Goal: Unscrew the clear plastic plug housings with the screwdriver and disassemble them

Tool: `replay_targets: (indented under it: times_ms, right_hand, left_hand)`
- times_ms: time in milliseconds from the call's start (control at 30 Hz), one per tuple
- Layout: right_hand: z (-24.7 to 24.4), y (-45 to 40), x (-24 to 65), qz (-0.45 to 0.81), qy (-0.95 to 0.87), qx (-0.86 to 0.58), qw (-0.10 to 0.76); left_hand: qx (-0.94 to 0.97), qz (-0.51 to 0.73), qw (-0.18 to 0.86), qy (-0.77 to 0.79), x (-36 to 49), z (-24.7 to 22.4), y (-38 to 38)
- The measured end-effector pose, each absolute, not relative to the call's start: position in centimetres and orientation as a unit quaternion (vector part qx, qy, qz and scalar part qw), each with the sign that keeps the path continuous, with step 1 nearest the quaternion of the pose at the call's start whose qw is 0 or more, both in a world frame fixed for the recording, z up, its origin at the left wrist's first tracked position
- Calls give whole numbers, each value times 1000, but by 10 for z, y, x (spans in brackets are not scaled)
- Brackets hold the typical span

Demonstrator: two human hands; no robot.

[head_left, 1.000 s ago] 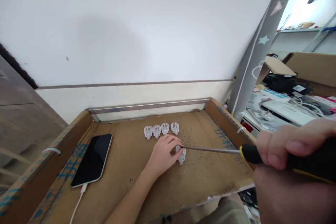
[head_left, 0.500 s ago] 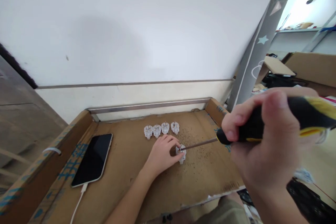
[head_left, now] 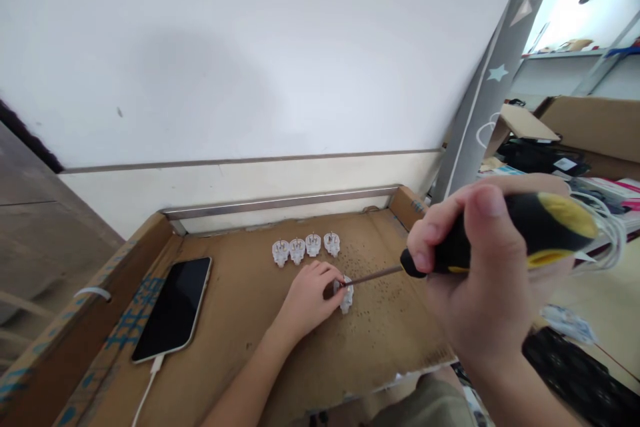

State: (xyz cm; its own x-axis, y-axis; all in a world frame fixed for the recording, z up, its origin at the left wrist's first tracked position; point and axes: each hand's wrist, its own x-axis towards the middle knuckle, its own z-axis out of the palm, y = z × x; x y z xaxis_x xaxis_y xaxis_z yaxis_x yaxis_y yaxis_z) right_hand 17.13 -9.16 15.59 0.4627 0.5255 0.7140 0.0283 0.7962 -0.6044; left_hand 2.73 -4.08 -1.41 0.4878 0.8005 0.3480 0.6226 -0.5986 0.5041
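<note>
My right hand [head_left: 480, 267] is wrapped round the black and yellow handle of a screwdriver [head_left: 375, 274], whose shaft points left. Its tip meets the top of a clear plastic plug piece [head_left: 347, 299] on the cardboard. The fingers of my left hand [head_left: 313, 293] pinch that same piece from its left side, partly covering it. Behind my left hand, several similar clear plug pieces [head_left: 297, 251] stand in a row with metal pins upward.
A black phone [head_left: 175, 307] with a white cable lies at the left of the cardboard tray [head_left: 225, 293]. Raised cardboard edges and a metal bar [head_left: 285, 203] border it. Dark specks dot the tray's right part. An open box [head_left: 595, 120] is at the right.
My right hand and the screwdriver handle have shifted left and the handle has turned a little. My left hand still holds the piece. The whole view has moved slightly.
</note>
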Motion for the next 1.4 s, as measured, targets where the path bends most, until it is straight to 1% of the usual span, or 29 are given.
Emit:
replay_targets:
  times_ms: [233, 433, 567, 667, 733, 800, 833, 933, 967, 1000, 1033, 1100, 1167, 1200, 1267, 1333, 1400]
  right_hand:
    - [156, -95, 165, 172, -494, -297, 799]
    - [153, -89, 159, 156, -465, -331, 806]
    - [153, -83, 162, 231, -501, -288, 783]
    - [160, -75, 175, 272, -597, -288, 697]
    - [169, -67, 186, 256, -679, -300, 619]
    - [181, -57, 194, 203, -752, -313, 543]
    - [189, -52, 198, 145, -784, -331, 504]
    - [213, -40, 204, -118, -817, -443, 349]
    - [221, -37, 206, -179, -815, -466, 295]
    - [229, -35, 207, -205, -820, -474, 248]
    - [236, -33, 209, -196, -835, -470, 210]
    - [248, -30, 211, -104, -874, -448, 156]
    - [254, -28, 213, -4, -895, -431, 120]
    - [256, -26, 213, 25, -895, -432, 108]
    - [257, -24, 212, 23, -886, -448, 115]
    - [257, -22, 211, -5, -868, -473, 153]
    - [259, -21, 211, 17, -854, -491, 174]
  left_hand:
    - [852, 270, 151, 422, 28, -16, -41]
    - [845, 259, 165, 438, 27, -11, -41]
    - [825, 265, 203, 455, 27, -12, -42]
    - [825, 272, 230, 439, 28, -14, -44]
    - [824, 271, 247, 432, 30, -15, -44]
    - [822, 269, 257, 431, 31, -16, -44]
    - [822, 269, 260, 430, 31, -16, -44]
    - [822, 270, 262, 427, 32, -17, -43]
    - [822, 272, 261, 427, 32, -16, -42]
    - [822, 272, 261, 427, 31, -16, -42]
    - [823, 270, 260, 426, 31, -16, -42]
    - [826, 263, 260, 425, 32, -16, -41]
    - [826, 256, 262, 429, 32, -16, -42]
    - [824, 255, 263, 433, 32, -16, -42]
    - [822, 257, 263, 436, 32, -17, -42]
    - [821, 260, 262, 435, 32, -18, -41]
    - [821, 259, 263, 435, 32, -20, -41]
